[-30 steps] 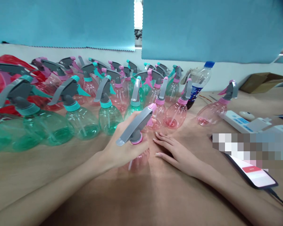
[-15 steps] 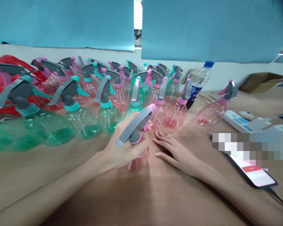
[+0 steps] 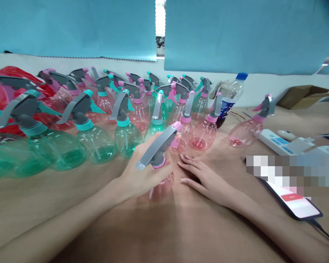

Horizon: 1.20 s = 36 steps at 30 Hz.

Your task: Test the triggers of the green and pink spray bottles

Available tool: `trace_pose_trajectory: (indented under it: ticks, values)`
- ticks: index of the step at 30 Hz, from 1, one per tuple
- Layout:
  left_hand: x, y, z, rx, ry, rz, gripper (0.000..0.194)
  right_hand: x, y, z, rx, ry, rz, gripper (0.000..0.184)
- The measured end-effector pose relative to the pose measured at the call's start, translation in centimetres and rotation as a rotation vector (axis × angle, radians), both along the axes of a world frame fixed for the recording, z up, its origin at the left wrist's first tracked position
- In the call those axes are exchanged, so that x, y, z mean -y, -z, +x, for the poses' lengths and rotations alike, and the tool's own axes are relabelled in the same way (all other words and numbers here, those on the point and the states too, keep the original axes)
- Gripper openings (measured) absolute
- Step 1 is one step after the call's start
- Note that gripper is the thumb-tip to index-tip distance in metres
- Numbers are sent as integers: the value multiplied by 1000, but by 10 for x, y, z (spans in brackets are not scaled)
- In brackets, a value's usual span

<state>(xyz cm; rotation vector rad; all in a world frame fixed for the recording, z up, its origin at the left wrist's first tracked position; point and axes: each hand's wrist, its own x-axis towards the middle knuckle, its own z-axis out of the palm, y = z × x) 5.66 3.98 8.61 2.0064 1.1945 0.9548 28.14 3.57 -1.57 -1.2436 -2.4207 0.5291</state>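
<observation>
My left hand (image 3: 142, 170) is wrapped around the neck of a pink spray bottle (image 3: 163, 188) with a grey trigger head and pink nozzle. The bottle stands on the brown table (image 3: 120, 233), its upper body partly covered by my fingers. To the right of it, my right hand (image 3: 205, 177) lies flat on the table, fingers stretched out and holding nothing. Just beyond my hands stand two more pink spray bottles (image 3: 204, 135) and a green spray bottle (image 3: 128, 140); part of another green one shows behind my left hand.
Several green and pink spray bottles (image 3: 97, 146) fill the left and back. A cola-like drink bottle (image 3: 227, 104) leans behind. At right are a lone pink spray bottle (image 3: 246, 129), a white power strip (image 3: 276, 141), a phone (image 3: 298, 204) with a cable, and a cardboard box (image 3: 304, 96).
Almost nothing differs; the view has shifted very slightly. My left hand keeps its hold on the pink spray bottle, and my right hand stays flat on the table.
</observation>
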Motion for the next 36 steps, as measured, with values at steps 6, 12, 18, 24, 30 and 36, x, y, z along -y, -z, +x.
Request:
trace_pose_trajectory:
  ticks: [6,12,18,24,30,36]
  values:
    - [-3,7,-2,-48,1,43,46,0,0,0,-16,-4,7,55]
    - [-3,8,-1,-34,26,60,40,0,0,0,-9,-4,3,55]
    - [-4,8,0,16,47,42,22,0,0,0,-8,-3,6,55]
    - [-4,8,0,38,52,28,20,0,1,1,-16,-5,13,55]
    - [-4,7,0,53,52,49,22,0,-1,0,11,-6,-2,56]
    - [-4,7,0,68,70,58,12,0,-2,0,20,-7,-5,57]
